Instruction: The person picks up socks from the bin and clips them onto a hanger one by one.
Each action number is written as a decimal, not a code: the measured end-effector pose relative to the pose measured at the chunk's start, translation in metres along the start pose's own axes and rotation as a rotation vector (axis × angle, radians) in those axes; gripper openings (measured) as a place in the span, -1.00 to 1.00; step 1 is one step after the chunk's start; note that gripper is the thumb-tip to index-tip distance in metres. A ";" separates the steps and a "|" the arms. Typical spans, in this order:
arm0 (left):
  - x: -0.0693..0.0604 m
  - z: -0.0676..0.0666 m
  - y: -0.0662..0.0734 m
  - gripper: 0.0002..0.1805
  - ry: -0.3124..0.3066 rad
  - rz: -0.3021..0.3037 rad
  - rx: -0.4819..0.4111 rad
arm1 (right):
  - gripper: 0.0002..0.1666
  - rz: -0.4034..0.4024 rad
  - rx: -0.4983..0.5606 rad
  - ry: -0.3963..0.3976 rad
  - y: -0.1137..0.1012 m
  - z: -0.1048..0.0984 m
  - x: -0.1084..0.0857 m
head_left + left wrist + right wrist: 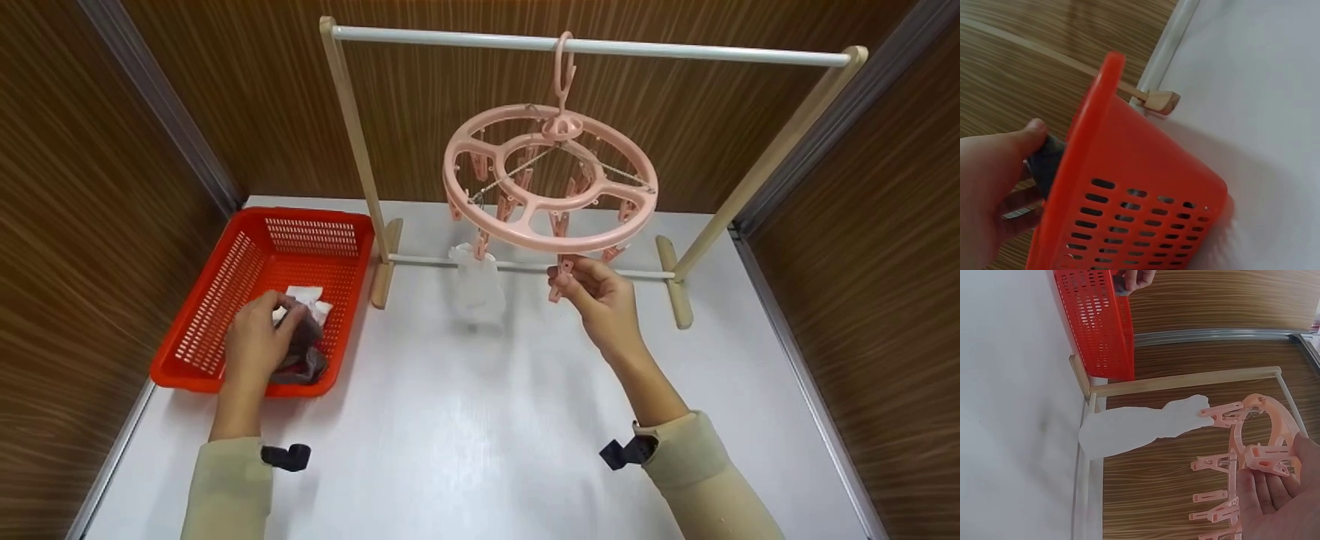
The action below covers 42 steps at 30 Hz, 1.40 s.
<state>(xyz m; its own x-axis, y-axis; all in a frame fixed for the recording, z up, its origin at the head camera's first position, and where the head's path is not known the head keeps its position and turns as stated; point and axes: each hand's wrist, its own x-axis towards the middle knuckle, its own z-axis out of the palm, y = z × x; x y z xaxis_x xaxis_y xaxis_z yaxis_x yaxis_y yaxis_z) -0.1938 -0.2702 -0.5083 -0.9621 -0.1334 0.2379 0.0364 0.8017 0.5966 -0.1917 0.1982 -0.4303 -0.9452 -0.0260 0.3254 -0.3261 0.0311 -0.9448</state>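
My left hand [255, 337] reaches into the red basket [352, 300] and pinches a dark grey cloth piece [304, 349], perhaps a sock; the left wrist view shows its dark fabric [1049, 160] between thumb and fingers. White cloth [307, 294] lies beside it in the basket. My right hand [607, 304] holds a pink clothes peg [559, 281] between thumb and fingers, at the near edge of the round pink drying hanger [551, 244]. A white sock [1140, 427] hangs from another peg [1221, 413], to the left of my right hand in the head view.
The hanger hooks over the white bar [465, 37] of a rack with wooden legs [356, 135]. Several other pink pegs [1213, 463] dangle from the ring. Wood-grain walls [885, 247] stand around the white table [450, 435].
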 end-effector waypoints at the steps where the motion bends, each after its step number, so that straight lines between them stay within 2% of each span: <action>1: 0.001 0.000 0.001 -0.74 0.016 0.005 -0.018 | -0.71 0.001 -0.003 0.002 0.000 0.000 0.000; 6: 0.007 0.005 0.004 -0.72 0.105 0.064 -0.126 | -0.72 -0.007 0.012 -0.001 0.003 0.000 0.000; 10: 0.009 0.007 0.011 -0.71 0.133 0.063 -0.229 | -0.71 -0.011 0.020 -0.004 0.003 0.000 0.000; 14: 0.010 0.006 0.015 -0.72 0.096 -0.020 -0.360 | -0.69 -0.007 0.009 0.000 0.004 -0.001 0.000; 18: 0.011 0.005 0.016 -0.74 0.046 -0.104 -0.438 | -0.68 -0.009 -0.003 0.002 0.003 -0.002 0.000; 21: 0.011 0.005 0.014 -0.77 0.024 -0.112 -0.455 | -0.67 -0.009 -0.005 0.000 0.003 -0.002 0.000; 25: 0.011 0.006 0.013 -0.71 -0.044 -0.101 -0.528 | -0.68 -0.003 -0.005 0.002 0.003 -0.002 0.000; 28: 0.012 0.007 0.016 -0.61 -0.098 -0.107 -0.519 | -0.69 -0.009 -0.005 0.003 0.002 -0.001 0.000; 31: 0.012 0.008 0.019 -0.60 -0.131 -0.105 -0.449 | -0.70 -0.019 -0.003 0.002 0.002 -0.001 0.001; 38: 0.007 0.012 0.013 -0.67 -0.163 0.003 -0.246 | -0.71 -0.012 0.004 -0.009 0.002 0.001 0.001; 42: 0.004 0.012 0.009 -0.71 -0.198 0.045 -0.191 | -0.70 -0.001 0.005 -0.007 0.002 0.002 0.000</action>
<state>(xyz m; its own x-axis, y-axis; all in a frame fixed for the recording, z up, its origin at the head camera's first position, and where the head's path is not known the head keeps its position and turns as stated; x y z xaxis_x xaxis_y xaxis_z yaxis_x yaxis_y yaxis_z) -0.2005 -0.2560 -0.5112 -0.9917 0.0316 0.1244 0.1127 0.6776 0.7267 -0.1927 0.1963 -0.4318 -0.9448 -0.0329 0.3260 -0.3268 0.0262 -0.9447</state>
